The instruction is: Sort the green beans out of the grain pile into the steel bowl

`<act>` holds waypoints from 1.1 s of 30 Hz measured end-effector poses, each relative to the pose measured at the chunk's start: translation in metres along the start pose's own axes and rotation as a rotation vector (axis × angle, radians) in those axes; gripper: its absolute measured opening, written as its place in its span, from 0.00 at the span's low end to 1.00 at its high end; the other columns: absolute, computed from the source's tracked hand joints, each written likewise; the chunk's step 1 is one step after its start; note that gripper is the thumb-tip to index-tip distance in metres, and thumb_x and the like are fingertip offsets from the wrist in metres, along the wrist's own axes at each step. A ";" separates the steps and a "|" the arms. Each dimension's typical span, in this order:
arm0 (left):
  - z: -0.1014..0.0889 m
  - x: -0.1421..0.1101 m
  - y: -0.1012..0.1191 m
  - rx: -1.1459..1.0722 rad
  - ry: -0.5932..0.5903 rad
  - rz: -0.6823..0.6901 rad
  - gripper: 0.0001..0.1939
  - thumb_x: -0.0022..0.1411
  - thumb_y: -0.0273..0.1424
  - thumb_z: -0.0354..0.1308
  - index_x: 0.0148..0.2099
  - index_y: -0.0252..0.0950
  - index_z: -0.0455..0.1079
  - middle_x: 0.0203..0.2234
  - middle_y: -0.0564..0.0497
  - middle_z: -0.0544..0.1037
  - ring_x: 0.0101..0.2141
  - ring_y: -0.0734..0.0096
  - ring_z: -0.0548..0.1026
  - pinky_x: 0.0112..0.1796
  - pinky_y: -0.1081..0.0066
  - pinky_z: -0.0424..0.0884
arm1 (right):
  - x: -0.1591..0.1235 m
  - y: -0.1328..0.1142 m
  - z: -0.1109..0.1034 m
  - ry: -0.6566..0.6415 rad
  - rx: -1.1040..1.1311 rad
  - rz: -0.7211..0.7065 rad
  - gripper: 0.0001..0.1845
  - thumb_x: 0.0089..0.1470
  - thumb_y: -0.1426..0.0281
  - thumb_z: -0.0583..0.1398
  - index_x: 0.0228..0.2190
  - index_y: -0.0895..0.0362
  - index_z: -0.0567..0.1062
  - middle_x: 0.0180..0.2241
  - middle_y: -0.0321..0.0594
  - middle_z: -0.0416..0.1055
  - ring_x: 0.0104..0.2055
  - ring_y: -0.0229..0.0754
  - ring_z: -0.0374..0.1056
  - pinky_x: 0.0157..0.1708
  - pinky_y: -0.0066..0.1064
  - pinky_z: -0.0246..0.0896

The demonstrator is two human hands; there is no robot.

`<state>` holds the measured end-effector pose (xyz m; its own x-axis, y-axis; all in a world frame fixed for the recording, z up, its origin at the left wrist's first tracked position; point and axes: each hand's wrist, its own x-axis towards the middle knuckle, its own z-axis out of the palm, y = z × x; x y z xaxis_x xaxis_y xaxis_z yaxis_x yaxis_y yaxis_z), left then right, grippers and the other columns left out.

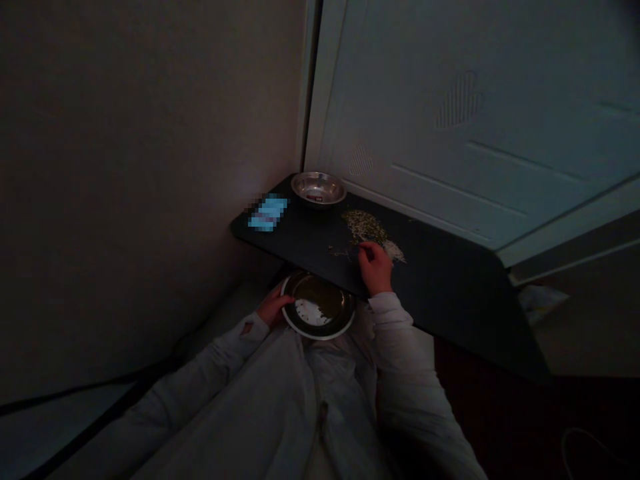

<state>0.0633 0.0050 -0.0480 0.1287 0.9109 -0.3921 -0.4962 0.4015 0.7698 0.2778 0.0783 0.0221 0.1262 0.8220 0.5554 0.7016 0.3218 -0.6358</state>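
- Grey-sleeved right hand (376,268): fingers (367,246) bent inward at the near edge of the greenish grains (364,225); whether they pinch anything, I cannot tell.
- Left hand (273,307): gripping the left rim of a steel bowl (320,333) at the counter's near edge, dark greenish contents inside.
- Pale grains (396,251): right of the greenish ones, on the dark counter (450,293).
- Second bowl (320,186): far left, shiny metal.
- Lit screen (269,212): left of that bowl, blurred.

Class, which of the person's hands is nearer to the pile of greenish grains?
Right. The right hand is at the near side of the greenish grains; the left hand is farther off, holding the left rim of the lower metal bowl.
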 end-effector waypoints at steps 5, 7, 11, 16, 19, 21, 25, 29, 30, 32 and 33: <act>-0.001 0.001 -0.001 0.004 0.006 -0.017 0.30 0.36 0.23 0.56 0.47 0.33 0.60 0.27 0.50 0.74 0.32 0.61 0.71 0.32 0.67 0.65 | 0.000 0.000 -0.001 0.019 0.008 0.024 0.12 0.43 0.68 0.50 0.29 0.59 0.70 0.25 0.38 0.67 0.25 0.36 0.60 0.28 0.29 0.55; -0.002 0.002 -0.002 0.003 0.012 -0.014 0.30 0.36 0.23 0.56 0.47 0.33 0.60 0.28 0.50 0.74 0.32 0.62 0.71 0.32 0.67 0.65 | 0.001 0.001 -0.001 0.024 0.010 0.024 0.12 0.43 0.68 0.50 0.29 0.60 0.70 0.26 0.39 0.67 0.26 0.36 0.60 0.29 0.29 0.55; -0.004 0.004 -0.003 0.002 0.005 -0.014 0.32 0.36 0.23 0.56 0.49 0.36 0.59 0.30 0.51 0.74 0.32 0.62 0.71 0.31 0.68 0.65 | 0.001 0.001 0.000 0.020 0.017 0.019 0.12 0.43 0.69 0.50 0.29 0.60 0.70 0.26 0.39 0.67 0.26 0.36 0.61 0.30 0.29 0.55; -0.003 0.002 -0.002 -0.008 -0.016 -0.016 0.33 0.37 0.22 0.56 0.50 0.34 0.57 0.30 0.50 0.75 0.32 0.63 0.71 0.31 0.68 0.65 | 0.000 -0.001 -0.002 0.018 0.012 0.025 0.12 0.43 0.69 0.51 0.29 0.60 0.70 0.24 0.38 0.67 0.25 0.35 0.60 0.27 0.28 0.55; -0.001 0.001 -0.001 -0.020 -0.030 -0.002 0.32 0.37 0.22 0.55 0.50 0.34 0.57 0.30 0.50 0.74 0.32 0.63 0.71 0.32 0.68 0.65 | 0.000 -0.002 -0.002 0.029 0.034 0.040 0.12 0.43 0.68 0.51 0.29 0.60 0.70 0.25 0.38 0.67 0.25 0.35 0.60 0.28 0.28 0.55; 0.000 0.001 -0.001 -0.023 -0.034 0.005 0.32 0.38 0.22 0.55 0.50 0.34 0.57 0.31 0.49 0.74 0.32 0.63 0.71 0.32 0.67 0.66 | 0.000 -0.002 -0.001 0.032 0.061 0.056 0.12 0.43 0.67 0.51 0.29 0.60 0.70 0.25 0.38 0.67 0.25 0.35 0.60 0.28 0.28 0.55; -0.001 0.001 -0.001 -0.012 -0.028 0.003 0.32 0.38 0.22 0.55 0.50 0.34 0.56 0.31 0.49 0.74 0.32 0.63 0.71 0.31 0.68 0.66 | -0.001 -0.002 0.000 0.014 0.103 0.094 0.12 0.41 0.65 0.53 0.28 0.59 0.70 0.24 0.37 0.67 0.24 0.35 0.60 0.27 0.27 0.56; -0.002 0.002 -0.002 -0.003 -0.034 -0.004 0.32 0.38 0.23 0.55 0.50 0.34 0.56 0.30 0.50 0.74 0.31 0.64 0.72 0.31 0.68 0.66 | -0.002 -0.004 0.001 -0.015 0.096 0.127 0.12 0.41 0.64 0.53 0.26 0.59 0.70 0.22 0.36 0.67 0.23 0.34 0.60 0.27 0.27 0.55; -0.002 0.002 -0.002 -0.003 -0.032 -0.007 0.32 0.38 0.23 0.55 0.50 0.34 0.56 0.30 0.50 0.75 0.30 0.64 0.72 0.31 0.69 0.66 | -0.002 -0.004 0.001 -0.024 0.101 0.131 0.12 0.41 0.64 0.53 0.25 0.59 0.69 0.22 0.36 0.67 0.23 0.34 0.60 0.26 0.27 0.55; -0.002 0.001 -0.001 -0.005 -0.024 -0.008 0.32 0.38 0.22 0.55 0.51 0.34 0.56 0.30 0.50 0.75 0.30 0.64 0.72 0.30 0.69 0.65 | -0.002 -0.005 0.000 -0.054 0.111 0.135 0.11 0.41 0.64 0.53 0.25 0.59 0.69 0.22 0.36 0.66 0.23 0.34 0.60 0.26 0.26 0.56; -0.002 0.001 -0.001 -0.009 -0.022 -0.006 0.32 0.38 0.22 0.55 0.51 0.35 0.56 0.30 0.50 0.74 0.30 0.65 0.72 0.30 0.69 0.65 | -0.002 -0.005 0.000 -0.069 0.110 0.136 0.11 0.41 0.64 0.53 0.25 0.59 0.69 0.22 0.36 0.67 0.23 0.34 0.60 0.25 0.26 0.56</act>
<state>0.0624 0.0053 -0.0499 0.1501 0.9103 -0.3857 -0.5028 0.4062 0.7630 0.2738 0.0752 0.0247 0.1640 0.8904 0.4246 0.5997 0.2517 -0.7596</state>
